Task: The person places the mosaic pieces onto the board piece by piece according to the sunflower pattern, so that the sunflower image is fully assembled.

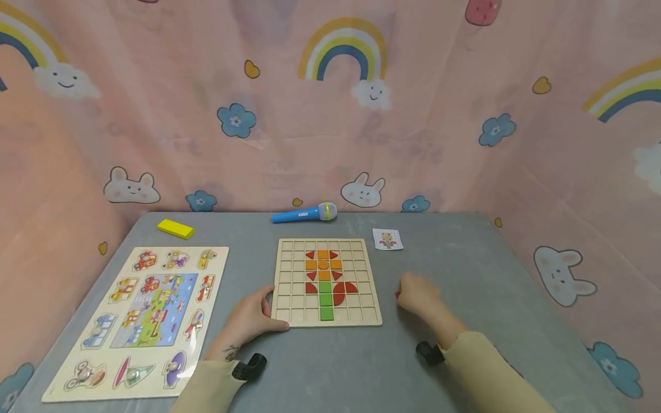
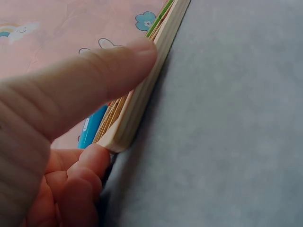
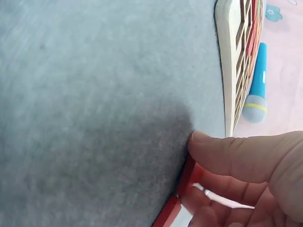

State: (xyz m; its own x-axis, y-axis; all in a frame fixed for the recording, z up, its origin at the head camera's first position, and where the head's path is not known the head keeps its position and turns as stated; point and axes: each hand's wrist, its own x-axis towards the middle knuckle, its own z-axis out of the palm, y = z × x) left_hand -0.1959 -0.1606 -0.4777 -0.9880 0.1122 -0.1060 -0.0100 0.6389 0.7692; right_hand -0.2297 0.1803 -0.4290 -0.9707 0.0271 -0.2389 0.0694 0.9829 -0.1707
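A square wooden grid board (image 1: 356,323) lies in the middle of the table, with orange, red and green pieces set as a flower-like figure. Green squares (image 1: 326,300) form its stem; red quarter-round pieces (image 1: 351,287) flank it. My left hand (image 1: 248,318) grips the board's near left corner, thumb along the front edge and fingers at the side. Right of the board, my right hand (image 1: 420,298) pinches a red block (image 3: 188,176) between thumb and fingers, low over the table. Another red block (image 3: 168,213) shows beside it in the right wrist view.
A small pattern card (image 1: 387,245) lies beyond the board's far right corner. Behind the board is a blue toy microphone (image 1: 299,215). A vehicle picture puzzle (image 1: 212,258) covers the left side, with a yellow block (image 1: 175,229) behind it. Pink printed cloth (image 1: 428,86) surrounds the table.
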